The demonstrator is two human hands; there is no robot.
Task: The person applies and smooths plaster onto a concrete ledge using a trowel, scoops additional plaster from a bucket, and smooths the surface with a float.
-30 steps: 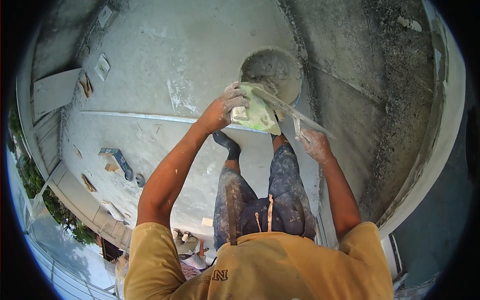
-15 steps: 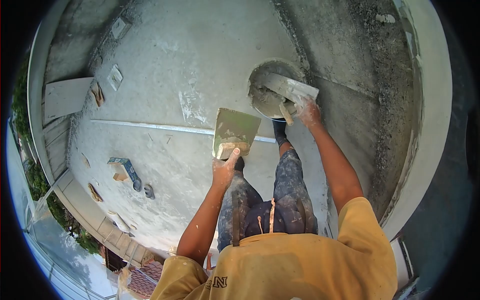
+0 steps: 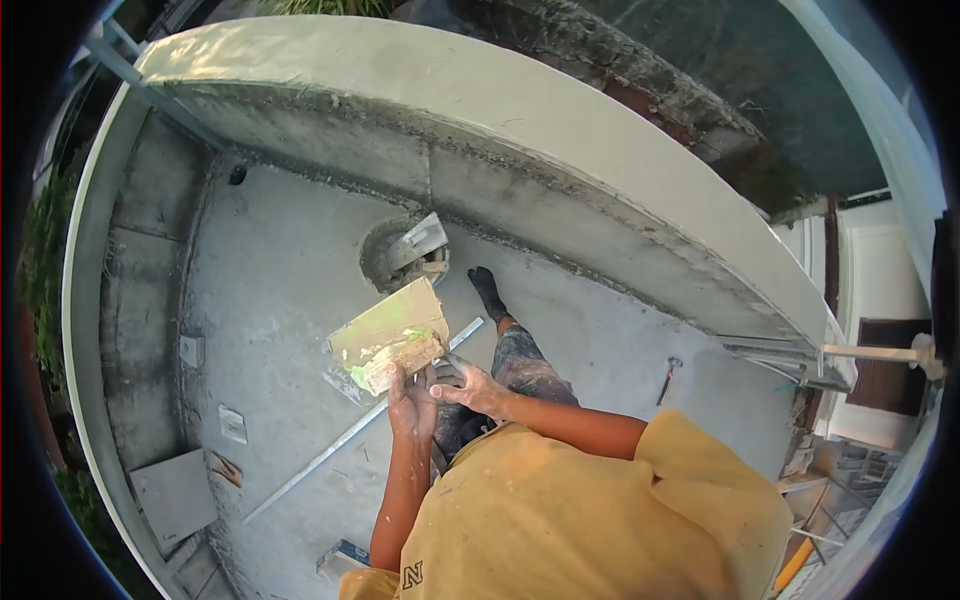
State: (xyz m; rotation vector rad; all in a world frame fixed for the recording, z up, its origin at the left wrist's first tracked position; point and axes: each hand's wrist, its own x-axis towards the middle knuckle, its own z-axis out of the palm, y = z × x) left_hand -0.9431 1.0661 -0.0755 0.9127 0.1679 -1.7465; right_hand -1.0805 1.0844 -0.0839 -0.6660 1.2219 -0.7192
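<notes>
My left hand (image 3: 410, 402) holds a pale green board (image 3: 385, 328) by its plaster-crusted block handle (image 3: 408, 362), handle side facing up. Close beside it, my right hand (image 3: 473, 388) has its fingers near the left fingers and the handle; whether it grips anything is too small to tell. A trowel (image 3: 418, 240) lies across the round bucket (image 3: 375, 262) of wet plaster beyond the board. A second tool's handle (image 3: 434, 268) shows at the bucket's rim.
A long straight strip (image 3: 340, 442) lies on the concrete floor (image 3: 290, 290). The low wall (image 3: 560, 110) curves round the far side. At the left are a leaning panel (image 3: 175, 497) and a white plate (image 3: 232, 424). A box (image 3: 345, 556) sits at the bottom.
The view has turned toward the wall. The trowel has left my right hand and rests in the bucket. My right hand has moved over beside my left hand, which still holds the board.
</notes>
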